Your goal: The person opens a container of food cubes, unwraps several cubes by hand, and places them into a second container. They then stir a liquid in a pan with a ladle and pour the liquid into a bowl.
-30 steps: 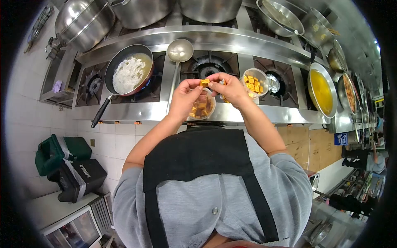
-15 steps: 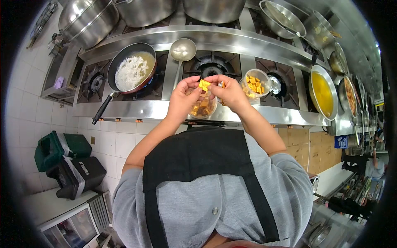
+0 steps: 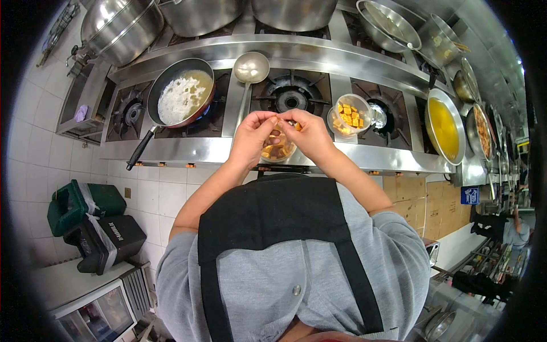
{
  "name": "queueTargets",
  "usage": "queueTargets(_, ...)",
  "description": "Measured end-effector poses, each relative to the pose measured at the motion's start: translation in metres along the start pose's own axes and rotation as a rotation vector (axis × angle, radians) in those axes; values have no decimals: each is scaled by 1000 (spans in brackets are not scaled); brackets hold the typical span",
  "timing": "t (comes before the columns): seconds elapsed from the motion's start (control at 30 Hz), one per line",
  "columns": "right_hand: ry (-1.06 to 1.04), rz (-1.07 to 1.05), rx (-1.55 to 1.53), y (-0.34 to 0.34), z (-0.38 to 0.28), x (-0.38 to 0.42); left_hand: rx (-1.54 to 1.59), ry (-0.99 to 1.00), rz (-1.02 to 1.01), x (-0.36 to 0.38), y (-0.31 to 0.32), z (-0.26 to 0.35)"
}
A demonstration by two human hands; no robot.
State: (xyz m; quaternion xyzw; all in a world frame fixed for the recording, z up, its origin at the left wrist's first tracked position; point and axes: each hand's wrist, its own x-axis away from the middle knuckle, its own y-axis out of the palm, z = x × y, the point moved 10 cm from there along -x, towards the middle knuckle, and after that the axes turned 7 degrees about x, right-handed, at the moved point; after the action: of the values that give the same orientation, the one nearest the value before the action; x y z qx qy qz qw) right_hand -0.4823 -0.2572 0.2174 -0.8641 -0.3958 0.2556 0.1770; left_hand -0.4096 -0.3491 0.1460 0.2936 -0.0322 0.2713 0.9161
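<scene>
One left hand [image 3: 249,138] and one right hand [image 3: 311,134] meet over the near edge of the stove [image 3: 199,147], and I watch from far off. The thumbs and first fingers press together at the tips. I cannot tell what is between them. A gold piece [image 3: 298,126] peeks out by the right hand, so I think that hand grips it.

Below the hands is a clear near tub [image 3: 279,158] with brown and gold cubes in it. More gold cubes [image 3: 351,116] fill the right tub [image 3: 332,124].

What could go wrong? The near tub is close to the edge, so a bumping wrist could tip it. A loose pinch could drop the gold piece. To the left, a blue flame [image 3: 206,110] burns under the frying pan [image 3: 209,94]. The white stuff [image 3: 175,101] in it could burn if nobody stirs. The pan's handle [image 3: 140,149] pokes past the near edge, so an elbow could knock it and spill hot liquid.
</scene>
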Motion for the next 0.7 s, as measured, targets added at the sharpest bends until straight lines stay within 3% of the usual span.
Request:
queueTargets(0.07,43,21,-8,-1,8,0,21,16,6,2,1,0)
queueTargets(0.17,122,-2,-54,3,25,-1,-269,337,17,12,7,27)
queueTargets(0.27,171,-29,-131,10,38,-1,-875,671,-22,25,20,52)
queueTargets(0.4,273,-84,-326,17,44,0,-889,670,-23,27,23,53)
queueTargets(0.7,269,-21,-311,15,44,-5,-958,736,-125,25,24,47)
